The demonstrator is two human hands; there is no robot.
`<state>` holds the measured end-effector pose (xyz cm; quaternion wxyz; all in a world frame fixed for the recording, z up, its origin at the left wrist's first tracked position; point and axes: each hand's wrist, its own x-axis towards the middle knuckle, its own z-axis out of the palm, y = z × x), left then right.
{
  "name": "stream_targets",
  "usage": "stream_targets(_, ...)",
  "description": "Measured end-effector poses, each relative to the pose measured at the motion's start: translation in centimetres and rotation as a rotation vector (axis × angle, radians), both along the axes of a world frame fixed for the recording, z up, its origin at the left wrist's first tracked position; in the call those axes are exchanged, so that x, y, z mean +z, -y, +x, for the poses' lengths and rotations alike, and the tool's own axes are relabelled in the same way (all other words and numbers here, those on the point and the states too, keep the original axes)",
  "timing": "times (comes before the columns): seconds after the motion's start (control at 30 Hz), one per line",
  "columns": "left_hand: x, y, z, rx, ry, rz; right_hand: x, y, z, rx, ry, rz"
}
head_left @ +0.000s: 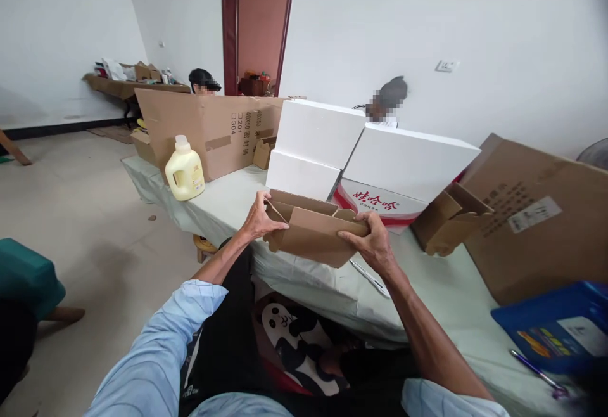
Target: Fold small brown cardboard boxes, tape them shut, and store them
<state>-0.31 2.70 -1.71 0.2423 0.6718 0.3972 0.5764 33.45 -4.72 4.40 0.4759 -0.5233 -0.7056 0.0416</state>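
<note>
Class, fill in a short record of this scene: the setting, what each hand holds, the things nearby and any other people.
Setting: room with a white-covered table
Left hand: grips the left end of a small cardboard box
Right hand: grips the same box's right end
Box state: top flaps open, held above the table's near edge
Nearby: yellow bottle, white foam boxes, second small carton, pen, blue box
Other people: two, mostly hidden behind the boxes

Makeshift packing room in a bare dwelling: cloth-covered bench (228,200) heaped with large cartons (536,220), white foam boxes (408,160), small folded cardboard boxes (311,236); tiled floor (95,214), plain white walls (427,18).
</note>
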Motion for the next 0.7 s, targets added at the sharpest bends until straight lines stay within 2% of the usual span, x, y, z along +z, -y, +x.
stream_targets(0.13,0.8,0.3,0.2,0.118,0.074,0.046,0.4,2.3,-1.3,-0.048,-0.203,-0.013)
stream_targets(0.2,1.5,0.5,0.0,0.176,0.100,0.060,0.0,3.4,-1.8,0.033,-0.257,-0.068)
stream_targets(0.3,2.4,0.9,-0.7,0.240,0.122,0.065,-1.3,5.1,-2.4,0.222,-0.240,-0.270)
stream_targets(0.37,2.8,1.4,-1.1,0.269,0.113,0.061,-2.4,6.1,-2.5,0.285,-0.216,-0.342)
stream_targets(0.5,3.2,2.3,-1.7,0.285,0.076,0.039,-4.1,7.5,-2.5,0.292,-0.189,-0.351)
stream_targets(0.7,4.1,2.9,-2.2,0.300,0.062,0.039,-5.4,8.7,-2.3,0.277,-0.171,-0.340)
